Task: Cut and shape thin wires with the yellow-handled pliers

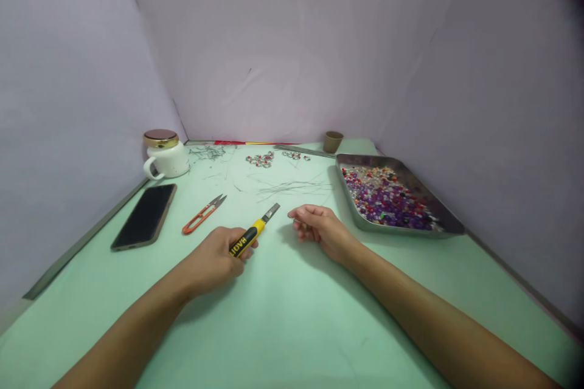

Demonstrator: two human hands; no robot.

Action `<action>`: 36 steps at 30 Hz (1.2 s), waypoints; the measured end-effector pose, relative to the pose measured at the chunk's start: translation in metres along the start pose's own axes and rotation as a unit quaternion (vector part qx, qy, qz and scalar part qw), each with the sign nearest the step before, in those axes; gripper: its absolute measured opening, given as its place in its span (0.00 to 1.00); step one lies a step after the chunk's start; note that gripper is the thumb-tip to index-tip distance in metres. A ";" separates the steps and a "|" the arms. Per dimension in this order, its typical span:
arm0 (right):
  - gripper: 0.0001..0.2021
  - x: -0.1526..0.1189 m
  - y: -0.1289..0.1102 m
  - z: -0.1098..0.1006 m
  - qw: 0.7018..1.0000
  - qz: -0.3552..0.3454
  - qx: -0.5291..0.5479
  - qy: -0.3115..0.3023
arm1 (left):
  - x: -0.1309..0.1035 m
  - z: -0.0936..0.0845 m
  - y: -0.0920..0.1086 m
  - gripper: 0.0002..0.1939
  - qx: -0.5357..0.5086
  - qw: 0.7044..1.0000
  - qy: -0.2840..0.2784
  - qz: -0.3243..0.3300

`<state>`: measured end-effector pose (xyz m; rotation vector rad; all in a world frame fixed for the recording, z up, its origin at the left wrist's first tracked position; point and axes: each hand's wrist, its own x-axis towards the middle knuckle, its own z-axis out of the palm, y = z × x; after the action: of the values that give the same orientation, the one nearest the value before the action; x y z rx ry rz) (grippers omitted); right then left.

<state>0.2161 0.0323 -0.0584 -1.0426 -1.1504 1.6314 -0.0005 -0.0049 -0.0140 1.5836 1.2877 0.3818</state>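
Note:
My left hand [223,258] is closed round the yellow-and-black handle of a utility knife [250,237]. Its short metal blade points up and to the right, toward my right hand [319,228]. That hand has its fingers curled, with the thumb and forefinger pressed together; whatever lies between their tips is too small to name. A gap of bare table separates the blade from my right fingertips. Thread snips [204,216] with an orange handle lie just beyond my left hand. Several thin wires [292,187] are scattered beyond both hands.
A metal tray [365,223] of mixed beads stands at right. Behind are red-and-silver beaded pieces [260,160], a small brown cup [333,141] and tangled wire [208,152]. A lidded white mug [171,160] and a phone [145,217] are at left. Pale walls [292,42] enclose the green table [292,328].

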 end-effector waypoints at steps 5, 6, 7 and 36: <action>0.13 -0.004 -0.001 0.003 0.969 -0.146 -0.184 0.077 | 0.002 0.003 -0.002 0.14 0.013 1.000 0.013 0.007; 0.11 -0.005 0.000 0.004 0.953 -0.176 -0.229 0.088 | 0.002 0.004 -0.002 0.14 0.018 1.000 0.015 0.005; 0.10 -0.005 0.000 0.004 0.936 -0.202 -0.270 0.097 | 0.002 0.004 -0.002 0.14 0.023 1.000 0.016 0.004; 0.07 -0.002 0.004 0.010 0.994 0.007 0.105 -0.005 | -0.003 0.007 0.010 0.04 0.019 0.999 -0.015 0.047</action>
<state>0.2066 0.0268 -0.0599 -0.9104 -0.9549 1.7285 0.0091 -0.0107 -0.0074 1.6798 1.2070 0.3938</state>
